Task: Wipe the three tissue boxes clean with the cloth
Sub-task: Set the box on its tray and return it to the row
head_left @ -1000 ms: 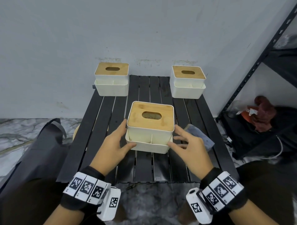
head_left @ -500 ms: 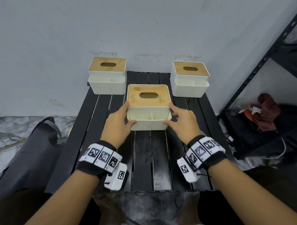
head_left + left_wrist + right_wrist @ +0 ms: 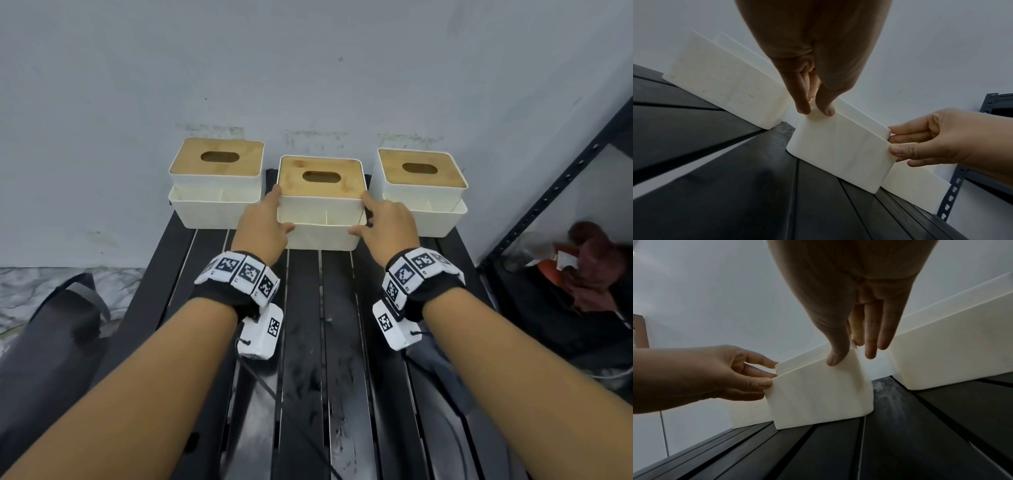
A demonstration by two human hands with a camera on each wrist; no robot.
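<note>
Three white tissue boxes with bamboo lids stand in a row at the far end of the black slatted table point(image 3: 337, 359). Both hands hold the middle box point(image 3: 320, 202) point(image 3: 838, 154) point(image 3: 818, 394). My left hand point(image 3: 265, 219) point(image 3: 816, 110) grips its left front corner, thumb on the front wall. My right hand point(image 3: 383, 219) point(image 3: 851, 353) grips the right front corner the same way. The left box point(image 3: 216, 185) and the right box point(image 3: 421, 185) flank it closely, untouched. No cloth shows in any view.
A grey wall rises right behind the boxes. A dark bag point(image 3: 51, 342) lies on the floor at the left. A black metal shelf rack point(image 3: 565, 178) stands at the right, with a red bundle point(image 3: 596, 267) low beside it.
Both hands have moved the middle box from the near middle of the table to the far end, between the other two. The cloth seen earlier at the right is out of view.
</note>
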